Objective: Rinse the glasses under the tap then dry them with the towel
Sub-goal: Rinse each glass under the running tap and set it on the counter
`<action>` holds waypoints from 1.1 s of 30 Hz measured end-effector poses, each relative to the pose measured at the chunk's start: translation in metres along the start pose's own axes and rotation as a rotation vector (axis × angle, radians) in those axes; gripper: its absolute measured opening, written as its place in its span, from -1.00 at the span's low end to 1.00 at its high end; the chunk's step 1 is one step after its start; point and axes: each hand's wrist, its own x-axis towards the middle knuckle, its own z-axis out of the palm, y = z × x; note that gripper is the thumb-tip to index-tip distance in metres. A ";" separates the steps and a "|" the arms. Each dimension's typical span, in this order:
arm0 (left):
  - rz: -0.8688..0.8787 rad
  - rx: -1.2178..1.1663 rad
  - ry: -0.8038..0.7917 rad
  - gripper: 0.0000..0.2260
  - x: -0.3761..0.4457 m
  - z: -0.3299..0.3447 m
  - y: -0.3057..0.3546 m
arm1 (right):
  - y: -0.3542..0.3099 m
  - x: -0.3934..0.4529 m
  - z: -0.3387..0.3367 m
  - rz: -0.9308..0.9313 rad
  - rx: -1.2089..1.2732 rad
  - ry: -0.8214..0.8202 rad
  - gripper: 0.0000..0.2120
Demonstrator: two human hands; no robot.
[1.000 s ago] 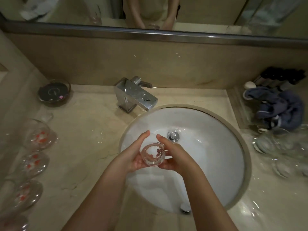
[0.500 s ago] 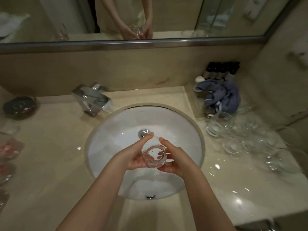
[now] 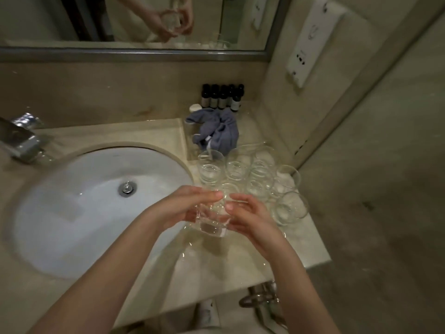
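A clear wet glass (image 3: pixel 212 221) is held between both hands above the counter, just right of the white sink (image 3: pixel 60 213). My left hand (image 3: pixel 185 206) cups its left side with curled fingers, and my right hand (image 3: pixel 245 214) wraps round its right side. Several clear glasses (image 3: pixel 252 177) stand in a cluster on the counter right behind my hands. A crumpled blue-grey towel (image 3: pixel 216 131) lies beyond them near the back wall. The chrome tap (image 3: pixel 21 138) is at the far left edge.
A row of small dark bottles (image 3: pixel 222 96) stands against the back wall behind the towel. The wall (image 3: pixel 361 165) closes the counter on the right. The counter's front right part (image 3: pixel 240 266) is wet. A mirror (image 3: pixel 132 20) runs along the top.
Both hands carried the glass from over the sink basin rightwards to the counter beside the cluster of glasses. The view swung right, so the tap slid to the left edge.
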 end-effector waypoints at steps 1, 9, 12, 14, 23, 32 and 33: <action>0.035 0.045 -0.009 -0.49 0.000 0.007 0.007 | -0.002 -0.002 -0.010 -0.039 0.007 0.007 -0.41; 0.225 0.308 0.037 -0.24 0.021 0.047 0.030 | -0.018 -0.008 -0.061 -0.185 -0.111 -0.001 -0.41; 0.284 0.351 0.068 -0.29 0.028 0.062 0.031 | -0.022 -0.008 -0.073 -0.241 -0.245 0.020 -0.38; 0.319 0.399 0.077 -0.34 0.033 0.068 0.031 | -0.024 -0.008 -0.083 -0.273 -0.301 0.030 -0.34; 0.426 0.745 0.160 -0.23 0.058 0.096 0.018 | -0.018 0.005 -0.107 -0.349 -0.805 0.116 -0.25; 0.490 0.841 0.239 -0.26 0.070 0.104 0.012 | -0.011 0.017 -0.113 -0.360 -0.933 0.101 -0.25; 0.491 0.861 0.246 -0.26 0.070 0.104 0.011 | -0.011 0.018 -0.113 -0.350 -0.936 0.096 -0.25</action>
